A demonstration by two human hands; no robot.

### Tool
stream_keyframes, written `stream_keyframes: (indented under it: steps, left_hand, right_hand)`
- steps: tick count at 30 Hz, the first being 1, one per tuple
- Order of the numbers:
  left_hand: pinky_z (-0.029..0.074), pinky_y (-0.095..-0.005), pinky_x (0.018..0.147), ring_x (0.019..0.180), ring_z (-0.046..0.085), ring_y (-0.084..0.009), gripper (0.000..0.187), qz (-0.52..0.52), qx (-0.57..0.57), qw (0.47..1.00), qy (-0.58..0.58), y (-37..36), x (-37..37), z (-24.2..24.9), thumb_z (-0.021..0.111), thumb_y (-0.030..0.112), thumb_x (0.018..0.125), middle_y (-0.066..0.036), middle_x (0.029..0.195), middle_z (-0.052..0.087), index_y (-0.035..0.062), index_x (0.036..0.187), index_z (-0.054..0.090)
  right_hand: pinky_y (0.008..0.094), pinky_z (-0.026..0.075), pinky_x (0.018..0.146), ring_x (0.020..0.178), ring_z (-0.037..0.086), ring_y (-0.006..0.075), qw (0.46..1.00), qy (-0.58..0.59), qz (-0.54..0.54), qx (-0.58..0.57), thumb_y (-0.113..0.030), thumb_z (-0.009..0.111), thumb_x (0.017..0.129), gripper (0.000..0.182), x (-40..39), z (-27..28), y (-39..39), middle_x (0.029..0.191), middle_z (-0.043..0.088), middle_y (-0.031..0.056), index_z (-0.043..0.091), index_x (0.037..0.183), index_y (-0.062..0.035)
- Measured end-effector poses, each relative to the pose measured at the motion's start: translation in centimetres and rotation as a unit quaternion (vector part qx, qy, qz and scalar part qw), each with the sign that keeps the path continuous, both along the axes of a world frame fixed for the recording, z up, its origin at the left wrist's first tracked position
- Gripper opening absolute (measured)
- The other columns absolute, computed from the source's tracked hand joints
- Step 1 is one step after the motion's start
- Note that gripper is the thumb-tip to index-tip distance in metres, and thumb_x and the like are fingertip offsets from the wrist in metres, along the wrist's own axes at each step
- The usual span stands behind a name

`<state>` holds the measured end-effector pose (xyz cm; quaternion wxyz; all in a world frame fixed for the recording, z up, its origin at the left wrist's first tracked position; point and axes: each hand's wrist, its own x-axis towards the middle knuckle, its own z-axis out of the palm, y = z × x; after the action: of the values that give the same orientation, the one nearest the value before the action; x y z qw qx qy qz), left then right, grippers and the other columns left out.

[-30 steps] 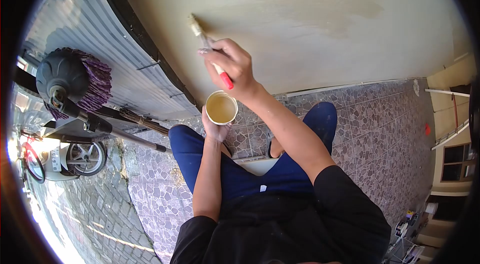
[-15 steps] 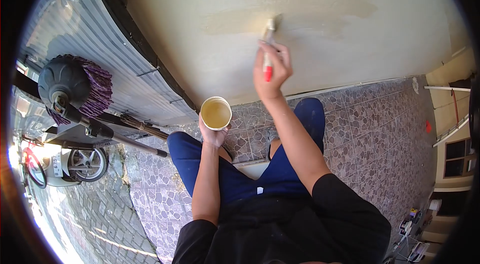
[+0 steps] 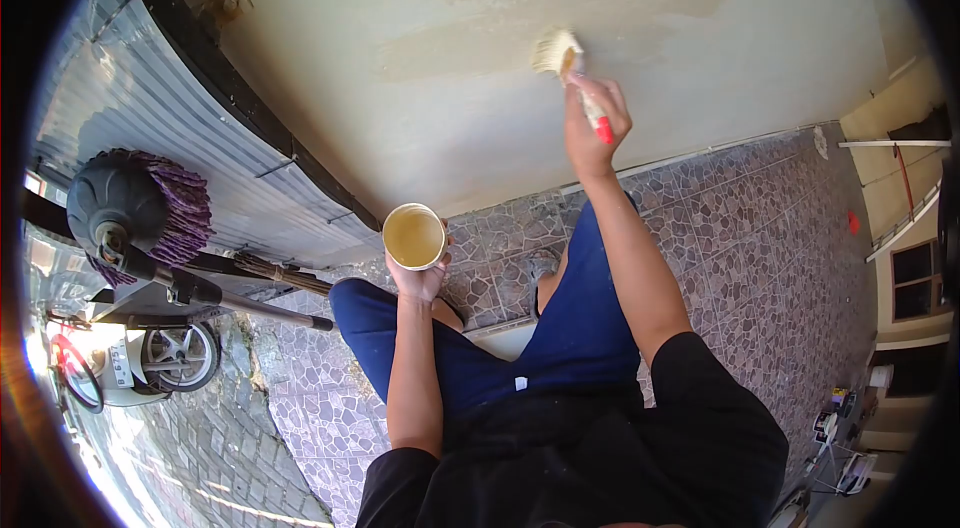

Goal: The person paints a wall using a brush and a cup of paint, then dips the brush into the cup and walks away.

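In the head view, my left hand (image 3: 419,278) is wrapped round a round cup (image 3: 415,236) of yellowish liquid, held above my knees near the foot of the wall. My right hand (image 3: 597,123) grips a paintbrush (image 3: 597,116) by its pale handle with a red end. The brush's light bristles are fanned out against the cream wall (image 3: 480,108). Darker, damp-looking patches show on the wall above and to the left of the bristles.
A mop (image 3: 125,208) with purple strands and a stick broom (image 3: 280,273) are at the left, beside corrugated sheeting (image 3: 200,118). A parked motorcycle (image 3: 150,358) stands lower left. Patterned tiles (image 3: 740,258) cover the floor. A window (image 3: 915,280) is at the far right.
My right hand and the brush have moved right, and the bristles now splay to the left on the wall. My left hand still holds the cup, slightly further left in view.
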<state>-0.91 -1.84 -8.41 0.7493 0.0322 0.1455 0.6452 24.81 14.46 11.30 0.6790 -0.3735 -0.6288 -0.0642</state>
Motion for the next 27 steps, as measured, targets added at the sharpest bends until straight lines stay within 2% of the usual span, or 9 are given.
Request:
stream_keyframes:
  steps: [1, 4, 7, 9, 12, 17, 18, 23, 27]
  left_hand:
    - [0.059, -0.0349, 0.055, 0.094, 0.067, -0.0391, 0.061, 0.004, -0.007, 1.000, -0.002, 0.1, 0.2, 0.2, 0.047, 0.060, 0.098, -0.023, 0.128, 0.062, 0.0114, 0.133, 0.059]
    - [0.059, -0.0351, 0.054, 0.094, 0.067, -0.0390, 0.060, -0.003, 0.007, 1.000, 0.007, 0.3, 0.4, 0.4, 0.047, 0.059, 0.098, -0.023, 0.126, 0.063, 0.0118, 0.133, 0.059]
    - [0.058, -0.0351, 0.054, 0.095, 0.066, -0.0386, 0.060, -0.011, 0.000, 0.999, 0.030, 0.4, 0.4, 0.0, 0.046, 0.059, 0.098, -0.023, 0.126, 0.063, 0.0123, 0.133, 0.059]
    - [0.057, -0.0348, 0.054, 0.095, 0.066, -0.0383, 0.061, -0.013, 0.001, 0.999, 0.034, 0.3, 0.5, 0.1, 0.046, 0.060, 0.098, -0.023, 0.127, 0.062, 0.0121, 0.134, 0.059]
    - [0.057, -0.0334, 0.055, 0.093, 0.066, -0.0374, 0.063, -0.014, 0.001, 0.999, 0.029, 0.6, 1.0, 0.4, 0.045, 0.062, 0.098, -0.022, 0.126, 0.063, 0.0114, 0.133, 0.058]
    - [0.055, -0.0306, 0.058, 0.091, 0.066, -0.0361, 0.068, 0.007, -0.027, 0.997, 0.068, 0.9, 2.6, 0.7, 0.046, 0.065, 0.096, -0.018, 0.123, 0.064, 0.0108, 0.136, 0.057]
    - [0.056, -0.0346, 0.054, 0.085, 0.070, -0.0373, 0.058, 0.003, -0.029, 0.999, 0.022, 0.8, 3.1, 1.4, 0.042, 0.052, 0.100, -0.022, 0.112, 0.069, 0.0058, 0.131, 0.059]
    - [0.055, -0.0339, 0.052, 0.086, 0.070, -0.0352, 0.057, -0.031, -0.011, 0.999, 0.044, 0.8, 3.5, 2.1, 0.039, 0.052, 0.101, -0.021, 0.114, 0.069, 0.0066, 0.128, 0.061]
    - [0.059, -0.0363, 0.055, 0.095, 0.067, -0.0402, 0.060, -0.066, 0.021, 0.997, 0.034, 0.4, 2.3, -0.3, 0.047, 0.058, 0.098, -0.024, 0.126, 0.062, 0.0106, 0.134, 0.058]
  right_hand:
    - [0.0344, 0.056, 0.071, 0.081, 0.071, 0.0273, 1.000, -0.002, -0.001, 0.001, 0.011, 0.074, 0.081, 0.022, 1.4, -0.2, 0.2, 0.090, 0.069, 0.0122, 0.076, 0.098, -0.0045]
    - [0.0363, 0.055, 0.070, 0.080, 0.068, 0.0252, 0.984, 0.080, -0.159, -0.005, 0.010, 0.071, 0.084, 0.021, 3.0, -0.1, 0.6, 0.089, 0.068, 0.0099, 0.077, 0.097, -0.0053]
    - [0.0368, 0.055, 0.070, 0.080, 0.068, 0.0278, 0.985, 0.108, -0.137, -0.003, 0.008, 0.071, 0.084, 0.019, -1.4, 1.6, 0.1, 0.089, 0.067, 0.0103, 0.077, 0.097, -0.0051]
    - [0.0383, 0.056, 0.071, 0.082, 0.068, 0.0309, 0.995, 0.021, -0.100, 0.003, 0.006, 0.072, 0.080, 0.020, -6.6, 2.1, -0.4, 0.089, 0.065, 0.0113, 0.077, 0.097, -0.0054]
    - [0.0386, 0.057, 0.071, 0.080, 0.069, 0.0321, 0.999, 0.036, -0.011, 0.011, 0.006, 0.073, 0.077, 0.021, -12.6, 2.2, -2.4, 0.088, 0.064, 0.0117, 0.077, 0.093, -0.0064]
    - [0.0362, 0.056, 0.065, 0.075, 0.068, 0.0278, 0.973, -0.046, 0.225, 0.029, 0.008, 0.075, 0.074, 0.020, -14.3, 1.7, -4.8, 0.088, 0.062, 0.0100, 0.075, 0.090, -0.0054]
    - [0.0352, 0.055, 0.063, 0.074, 0.067, 0.0256, 0.970, -0.044, 0.239, 0.025, 0.008, 0.076, 0.074, 0.021, -13.4, 1.8, -4.7, 0.088, 0.062, 0.0099, 0.075, 0.091, -0.0051]
    - [0.0316, 0.056, 0.067, 0.082, 0.072, 0.0233, 0.994, 0.011, 0.104, -0.005, 0.013, 0.074, 0.082, 0.024, -2.1, 0.7, -0.2, 0.092, 0.069, 0.0121, 0.076, 0.097, -0.0054]
    - [0.0336, 0.055, 0.072, 0.082, 0.069, 0.0228, 0.997, 0.072, -0.030, -0.024, 0.012, 0.072, 0.083, 0.021, 4.6, -0.7, 1.0, 0.090, 0.069, 0.0114, 0.076, 0.097, -0.0036]
